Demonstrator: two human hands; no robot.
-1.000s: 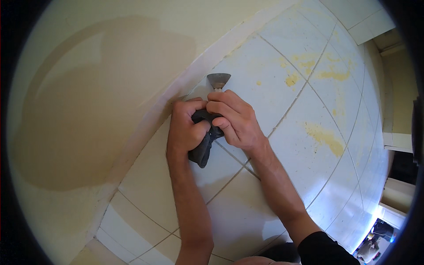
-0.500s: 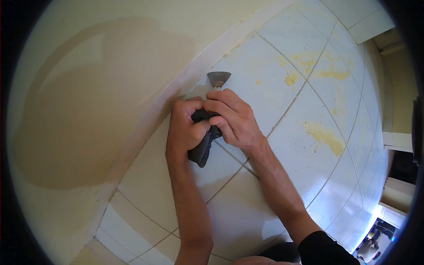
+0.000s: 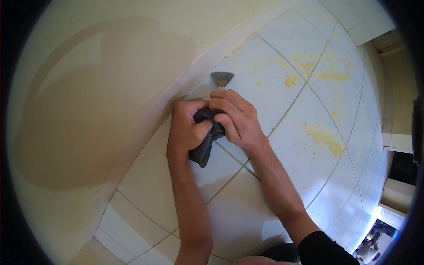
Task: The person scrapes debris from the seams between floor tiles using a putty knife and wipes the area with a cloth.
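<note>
Clutching charcoal cloth [image 3: 202, 152] in left hand [image 3: 185, 126] | gripping flared scraper [image 3: 222, 78] in right hand [image 3: 238, 119] | edged slightly right, still gripped

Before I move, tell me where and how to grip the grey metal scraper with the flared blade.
The grey metal scraper is probably best gripped round the narrow pale neck behind its flared blade, coming from the picture's lower side. The blade widens toward the picture's top, and the neck runs down into the right hand, which hides the rest.
</note>
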